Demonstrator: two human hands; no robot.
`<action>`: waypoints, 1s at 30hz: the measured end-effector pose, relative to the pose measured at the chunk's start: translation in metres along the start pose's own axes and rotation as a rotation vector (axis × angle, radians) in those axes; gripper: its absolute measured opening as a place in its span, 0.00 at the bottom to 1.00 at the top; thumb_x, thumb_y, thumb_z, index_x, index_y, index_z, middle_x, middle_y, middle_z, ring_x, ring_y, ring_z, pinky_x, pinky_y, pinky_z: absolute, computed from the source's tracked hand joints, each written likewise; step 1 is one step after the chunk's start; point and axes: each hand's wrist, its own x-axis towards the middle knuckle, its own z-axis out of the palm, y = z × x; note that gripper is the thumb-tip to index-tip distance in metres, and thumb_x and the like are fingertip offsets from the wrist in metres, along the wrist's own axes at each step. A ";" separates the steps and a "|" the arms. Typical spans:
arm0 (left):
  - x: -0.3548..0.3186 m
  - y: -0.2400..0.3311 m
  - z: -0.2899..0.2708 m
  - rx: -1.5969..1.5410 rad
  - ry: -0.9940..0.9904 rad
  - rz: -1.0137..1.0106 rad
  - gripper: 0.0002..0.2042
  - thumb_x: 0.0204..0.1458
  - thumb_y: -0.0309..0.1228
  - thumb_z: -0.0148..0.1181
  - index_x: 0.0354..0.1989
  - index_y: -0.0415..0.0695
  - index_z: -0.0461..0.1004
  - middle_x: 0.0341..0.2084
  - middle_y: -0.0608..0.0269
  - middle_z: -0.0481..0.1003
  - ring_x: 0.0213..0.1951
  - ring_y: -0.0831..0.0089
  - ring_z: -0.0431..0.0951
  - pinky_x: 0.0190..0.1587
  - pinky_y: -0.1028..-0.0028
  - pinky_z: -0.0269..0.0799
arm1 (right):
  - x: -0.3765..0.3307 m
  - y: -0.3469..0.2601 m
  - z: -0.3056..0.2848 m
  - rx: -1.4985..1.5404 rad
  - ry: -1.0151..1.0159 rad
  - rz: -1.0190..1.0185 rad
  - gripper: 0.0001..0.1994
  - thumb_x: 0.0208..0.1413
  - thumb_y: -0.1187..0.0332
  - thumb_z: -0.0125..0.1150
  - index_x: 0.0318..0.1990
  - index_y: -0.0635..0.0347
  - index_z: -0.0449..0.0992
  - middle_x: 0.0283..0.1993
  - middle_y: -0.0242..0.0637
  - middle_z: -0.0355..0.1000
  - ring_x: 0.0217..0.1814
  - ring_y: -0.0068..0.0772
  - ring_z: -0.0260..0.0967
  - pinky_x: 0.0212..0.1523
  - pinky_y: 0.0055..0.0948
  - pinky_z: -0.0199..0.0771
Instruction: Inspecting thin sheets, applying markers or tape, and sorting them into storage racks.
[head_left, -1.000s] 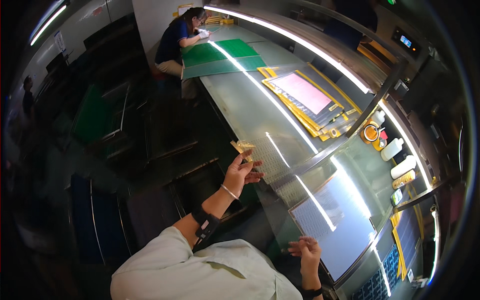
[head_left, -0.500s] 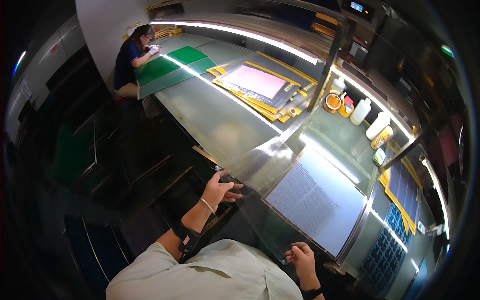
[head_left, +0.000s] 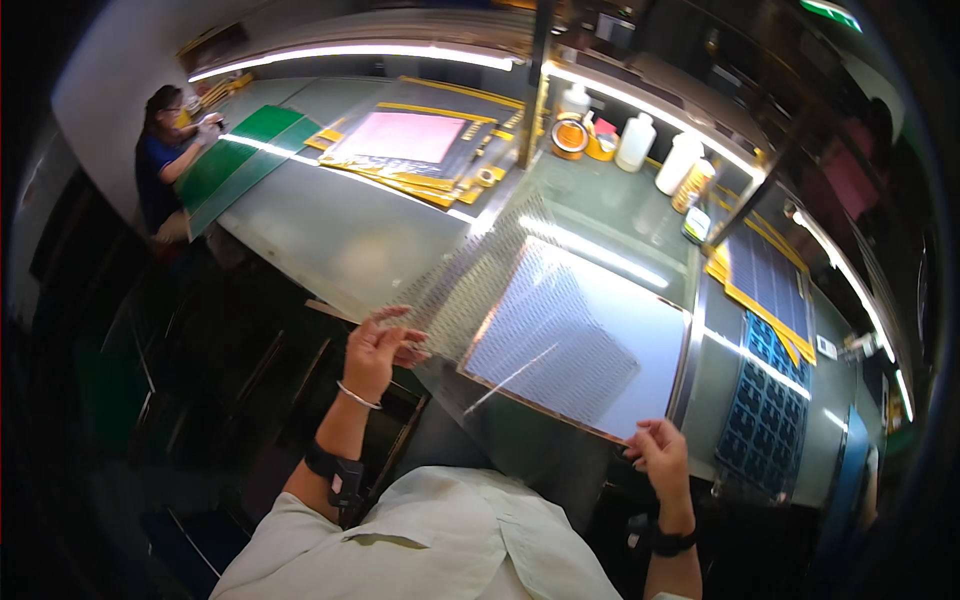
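A large clear film (head_left: 470, 290) with a fine dot pattern is spread over the near part of the grey worktable (head_left: 330, 240). My left hand (head_left: 380, 345) pinches the film's left edge, just off the table's near side. The film's near right corner is gripped by my right hand (head_left: 660, 455). Under the film lies a white rectangular panel (head_left: 590, 340) with a thin brown border. Ceiling lights glare on the film.
A co-worker (head_left: 160, 160) sits at the far left by a green mat (head_left: 240, 150). A pink sheet (head_left: 405, 135) lies on yellow-edged boards. White bottles (head_left: 680, 160) and tape rolls (head_left: 570, 135) stand at the back. A blue grid tray (head_left: 765, 400) sits right.
The view has swung right along the table. My left hand has stayed at the near table edge, now on the film. My right hand has risen to the film's near corner.
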 end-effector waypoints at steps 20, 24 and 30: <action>-0.003 -0.020 0.014 0.004 0.021 -0.087 0.12 0.61 0.26 0.49 0.53 0.44 0.67 0.32 0.53 0.80 0.26 0.65 0.82 0.26 0.77 0.76 | -0.037 0.076 0.030 0.120 -0.275 0.297 0.17 0.60 0.67 0.54 0.51 0.70 0.69 0.40 0.44 0.77 0.36 0.28 0.75 0.33 0.22 0.75; -0.004 -0.025 0.014 -0.076 0.054 -0.098 0.12 0.62 0.26 0.47 0.52 0.43 0.68 0.33 0.52 0.79 0.27 0.68 0.82 0.25 0.79 0.76 | -0.046 0.073 0.049 0.284 -0.306 0.276 0.21 0.59 0.67 0.57 0.56 0.70 0.66 0.44 0.46 0.76 0.42 0.32 0.75 0.40 0.25 0.75; -0.003 -0.034 0.018 -0.133 0.106 -0.145 0.14 0.61 0.25 0.48 0.56 0.44 0.65 0.36 0.49 0.78 0.28 0.66 0.82 0.29 0.75 0.80 | -0.042 0.070 0.064 0.420 -0.278 0.254 0.06 0.59 0.71 0.56 0.39 0.64 0.73 0.33 0.39 0.77 0.33 0.25 0.75 0.34 0.21 0.72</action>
